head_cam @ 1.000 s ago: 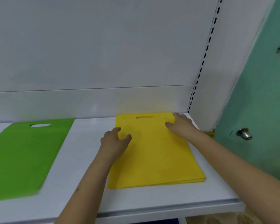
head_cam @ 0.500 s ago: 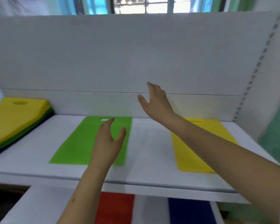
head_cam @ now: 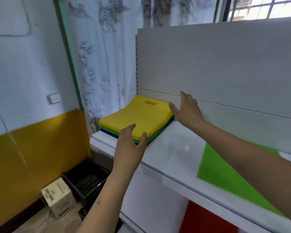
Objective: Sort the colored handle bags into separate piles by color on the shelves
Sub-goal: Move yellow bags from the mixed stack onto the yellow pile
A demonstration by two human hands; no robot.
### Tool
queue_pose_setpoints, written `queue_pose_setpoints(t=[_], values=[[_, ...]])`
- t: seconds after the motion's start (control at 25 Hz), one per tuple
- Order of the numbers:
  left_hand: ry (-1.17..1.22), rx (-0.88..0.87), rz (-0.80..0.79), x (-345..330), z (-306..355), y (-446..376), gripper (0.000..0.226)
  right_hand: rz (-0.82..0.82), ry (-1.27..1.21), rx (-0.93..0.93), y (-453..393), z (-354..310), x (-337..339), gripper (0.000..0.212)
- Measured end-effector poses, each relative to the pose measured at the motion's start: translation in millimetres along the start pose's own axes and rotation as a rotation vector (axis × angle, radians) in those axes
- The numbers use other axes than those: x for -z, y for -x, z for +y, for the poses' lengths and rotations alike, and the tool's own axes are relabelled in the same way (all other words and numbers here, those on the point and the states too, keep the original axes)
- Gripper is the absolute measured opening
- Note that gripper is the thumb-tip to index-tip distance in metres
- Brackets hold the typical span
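The mixed stack of bags (head_cam: 138,118) sits at the left end of the top shelf (head_cam: 175,153), pushed up against the white back panel (head_cam: 225,64), with a yellow bag (head_cam: 141,115) on top and green and blue edges showing beneath it. Both hands are spread and empty: the left hand (head_cam: 130,142) hovers at the stack's near corner, fingers just over the yellow edge, while the right hand (head_cam: 186,108) is raised beside the stack's far right side, apparently not touching it. To the right of the stack, apart from it on the same shelf, lies a single green bag (head_cam: 228,179); a red bag (head_cam: 203,219) shows on the shelf below. The step in hand looks like fetching the next bag from the stack. The next move calls for peeling off only the top yellow sheet without dragging those under it.
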State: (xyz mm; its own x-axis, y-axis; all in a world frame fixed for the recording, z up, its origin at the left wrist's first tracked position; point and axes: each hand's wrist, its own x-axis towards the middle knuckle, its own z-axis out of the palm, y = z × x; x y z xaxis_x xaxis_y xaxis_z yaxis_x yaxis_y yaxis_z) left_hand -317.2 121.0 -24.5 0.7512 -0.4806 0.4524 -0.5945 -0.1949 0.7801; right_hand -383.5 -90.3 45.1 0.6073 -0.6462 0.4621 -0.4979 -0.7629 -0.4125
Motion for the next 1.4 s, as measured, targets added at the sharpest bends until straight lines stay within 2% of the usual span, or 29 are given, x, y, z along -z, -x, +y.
queue_pose_setpoints(t=[0.12,0.24,0.28,0.36,0.48,0.56,0.68,0.8,0.88,1.0,1.12,1.2,1.28,1.4], values=[[-0.093,0.015,0.065,5.8,-36.2,-60.3,0.056,-0.081,0.114,0.025,-42.5,-6.0,-48.4,0.082],[-0.29,0.018,0.109,6.0,-70.4,-128.8,0.063,-0.135,0.289,0.057,-79.9,1.6,-95.5,0.09],[-0.367,0.031,0.075,5.5,-83.9,-148.4,0.069,-0.156,0.349,0.046,-90.5,5.3,-108.5,0.093],[-0.542,0.079,-0.092,1.3,-113.0,-179.2,0.085,-0.203,0.467,0.007,-107.3,14.6,-127.1,0.096],[-0.712,0.162,-0.332,-2.9,-147.7,-199.8,0.098,-0.246,0.64,0.017,-115.6,24.2,-144.8,0.084],[-0.731,0.139,-0.36,-5.0,-158.9,-204.2,0.093,-0.212,0.672,0.039,-116.0,26.0,-152.3,0.07],[-0.748,0.018,-0.331,-7.4,-155.0,-205.4,0.065,-0.164,0.653,0.081,-115.5,27.2,-157.0,0.047],[-0.767,-0.121,-0.332,-6.9,-147.2,-204.5,0.044,-0.083,0.485,0.114,-105.8,22.3,-156.8,0.042],[-0.577,-0.17,-0.306,-3.5,-140.5,-201.7,0.038,-0.026,0.29,0.071,-96.3,13.8,-144.8,0.047],[0.013,-0.083,-0.302,4.8,-110.5,-189.4,0.041,0.109,0.101,-0.038,-77.9,4.8,-101.4,0.041],[0.416,-0.104,-0.464,1.4,-66.7,-173.9,0.045,0.294,0.011,-0.162,-43.0,13.7,-43.8,0.035],[0.646,-0.009,-0.635,-14.5,-40.6,-160.1,0.043,0.39,-0.038,-0.299,-7.8,27.2,-6.0,0.032],[0.78,0.104,-0.769,-32.0,-16.1,-136.0,0.041,0.514,-0.082,-0.432,31.9,40.9,30.9,0.029],[0.91,0.136,-0.9,-54.3,33.2,-80.6,0.027,0.671,-0.078,-0.513,104.6,64.9,93.8,0.024]])
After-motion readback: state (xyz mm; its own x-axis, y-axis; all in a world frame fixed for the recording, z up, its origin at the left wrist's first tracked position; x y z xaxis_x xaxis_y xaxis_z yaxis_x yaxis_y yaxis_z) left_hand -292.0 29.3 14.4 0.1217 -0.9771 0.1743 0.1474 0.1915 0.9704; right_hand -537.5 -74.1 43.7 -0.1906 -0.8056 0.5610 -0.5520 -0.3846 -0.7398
